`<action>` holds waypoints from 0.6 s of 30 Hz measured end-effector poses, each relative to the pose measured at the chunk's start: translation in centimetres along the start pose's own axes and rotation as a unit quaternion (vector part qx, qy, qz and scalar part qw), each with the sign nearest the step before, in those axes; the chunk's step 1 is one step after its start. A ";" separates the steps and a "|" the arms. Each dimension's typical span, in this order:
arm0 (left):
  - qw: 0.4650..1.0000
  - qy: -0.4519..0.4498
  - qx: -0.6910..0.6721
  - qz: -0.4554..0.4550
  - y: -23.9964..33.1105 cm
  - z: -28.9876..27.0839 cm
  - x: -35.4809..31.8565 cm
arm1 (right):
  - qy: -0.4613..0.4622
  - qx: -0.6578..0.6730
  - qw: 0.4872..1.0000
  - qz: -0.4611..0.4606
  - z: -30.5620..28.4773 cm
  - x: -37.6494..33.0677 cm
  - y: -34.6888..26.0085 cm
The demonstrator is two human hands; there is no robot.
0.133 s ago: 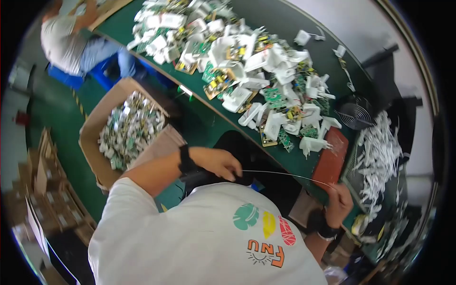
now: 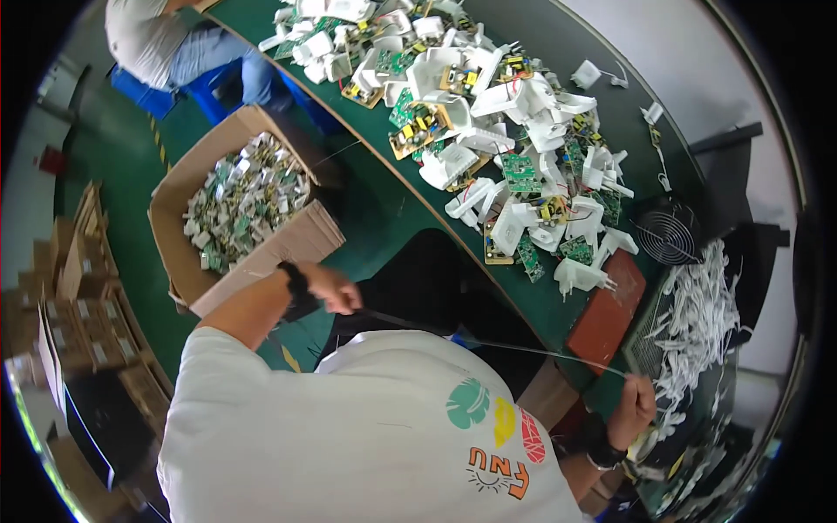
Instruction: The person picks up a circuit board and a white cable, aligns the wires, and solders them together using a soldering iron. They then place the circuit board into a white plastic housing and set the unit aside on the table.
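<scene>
A thin, light-coloured cord [image 2: 549,352] runs nearly straight across the front of my white shirt, slanting down to the right. My left hand [image 2: 331,289] is closed on its left end, close to the cardboard box. At the other end my right hand [image 2: 634,408] pinches it, near a heap of white cables [image 2: 697,322]. Near the left hand the cord is blurred and dark against my trousers. A pile of white charger housings [image 2: 501,103] and green circuit boards [image 2: 521,173] lies on the green bench [image 2: 384,131] ahead; neither hand touches it.
A reddish-brown block [image 2: 608,312] lies at the bench's near right, beside a round fan with a wire guard [image 2: 668,235]. The open cardboard box [image 2: 179,187] at left holds many small boards. Another person [image 2: 148,44] sits at the far left. Stacked cartons [image 2: 83,322] stand at the left.
My left hand has moved left, farther from my right, and more cord stretches between them. The right hand has dropped slightly. The whole view has shifted a little.
</scene>
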State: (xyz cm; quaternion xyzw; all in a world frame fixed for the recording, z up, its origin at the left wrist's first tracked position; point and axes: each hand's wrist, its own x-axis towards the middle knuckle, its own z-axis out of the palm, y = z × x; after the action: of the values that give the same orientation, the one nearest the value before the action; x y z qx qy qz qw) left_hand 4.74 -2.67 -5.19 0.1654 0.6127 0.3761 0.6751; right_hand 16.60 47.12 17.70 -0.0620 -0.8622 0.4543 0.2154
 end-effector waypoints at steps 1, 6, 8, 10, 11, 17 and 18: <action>0.993 0.065 -0.064 -0.078 -5.0 2.0 -0.4 | -0.016 0.002 1.000 -0.003 -0.4 0.6 0.2; 0.933 -0.033 0.238 -0.268 -20.5 16.0 0.4 | -0.211 -0.070 0.975 -0.025 0.3 1.3 -1.7; 0.934 -0.033 0.208 -0.289 -20.3 17.9 0.6 | -0.241 -0.062 0.968 -0.015 0.9 1.6 -1.8; 0.932 -0.032 0.185 -0.310 -19.9 19.7 1.2 | -0.245 -0.047 0.968 -0.015 1.4 1.6 -1.8; 0.931 -0.030 0.177 -0.319 -19.5 20.1 1.6 | -0.243 -0.033 0.969 -0.019 1.7 1.7 -2.0; 0.908 -0.021 0.200 -0.368 -18.3 20.7 3.8 | -0.324 -0.039 0.942 -0.082 6.6 2.0 -2.7; 0.901 -0.028 0.224 -0.371 -18.4 17.5 2.5 | -0.349 -0.029 0.932 -0.098 7.9 2.5 -3.1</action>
State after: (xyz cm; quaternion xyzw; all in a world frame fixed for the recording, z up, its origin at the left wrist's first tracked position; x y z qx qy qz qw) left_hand 26.93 -8.88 -16.13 0.0835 0.6784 -0.0532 0.7280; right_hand 11.29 40.10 17.08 0.1785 -0.8977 0.3988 -0.0576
